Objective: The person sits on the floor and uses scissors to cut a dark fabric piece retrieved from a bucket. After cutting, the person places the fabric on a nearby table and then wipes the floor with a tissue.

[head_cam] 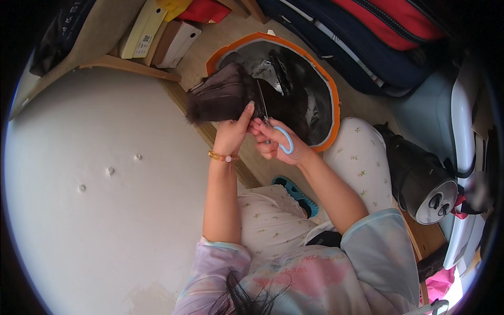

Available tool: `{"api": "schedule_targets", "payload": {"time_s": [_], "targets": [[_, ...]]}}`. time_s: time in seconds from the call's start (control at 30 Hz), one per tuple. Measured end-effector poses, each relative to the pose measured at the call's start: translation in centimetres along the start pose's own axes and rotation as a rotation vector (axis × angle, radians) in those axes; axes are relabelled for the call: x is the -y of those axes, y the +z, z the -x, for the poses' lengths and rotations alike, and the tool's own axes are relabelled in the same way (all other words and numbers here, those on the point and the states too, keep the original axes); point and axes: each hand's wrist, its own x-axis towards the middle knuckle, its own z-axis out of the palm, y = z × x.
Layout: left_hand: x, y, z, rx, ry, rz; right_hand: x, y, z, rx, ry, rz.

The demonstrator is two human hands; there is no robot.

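A dark brown piece of fur or pelt-like material (222, 98) lies across my left hand (232, 136), with the thumb pressed on its near edge. My right hand (281, 141) grips a pair of scissors with light blue handles (289, 141). The scissor blades point away from me along the right edge of the dark piece; whether they touch it is hard to tell. Just beyond both hands stands a round container with an orange rim (336, 98) and a dark lining. Dark material and a crumpled, shiny piece (279, 73) lie inside it.
A white wall (98, 220) runs close along my left. Shoe boxes (177, 43) sit on a wooden shelf at the upper left. Beyond the container lies a navy and red bag (354, 51). A black cylindrical object (417, 173) and a pale blue plastic bin (425, 98) stand to my right.
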Motion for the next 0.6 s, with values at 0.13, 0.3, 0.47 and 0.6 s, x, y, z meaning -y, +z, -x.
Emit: {"api": "schedule_targets", "payload": {"time_s": [0.13, 0.3, 0.47, 0.6], "targets": [[0.2, 0.3, 0.0, -0.045, 0.046, 0.014, 0.0, 0.8, 0.1, -0.062, -0.021, 0.025], [-0.4, 0.1, 0.2, -0.008, -0.009, -0.005, -0.1, 0.4, 0.2, 0.011, -0.021, -0.079], [-0.1, 0.4, 0.4, 0.007, 0.002, -0.053, -0.1, -0.3, 0.2, 0.071, -0.01, -0.159], [0.1, 0.4, 0.1, -0.05, 0.03, -0.025, -0.1, 0.0, 0.2, -0.029, 0.015, -0.047]]}}
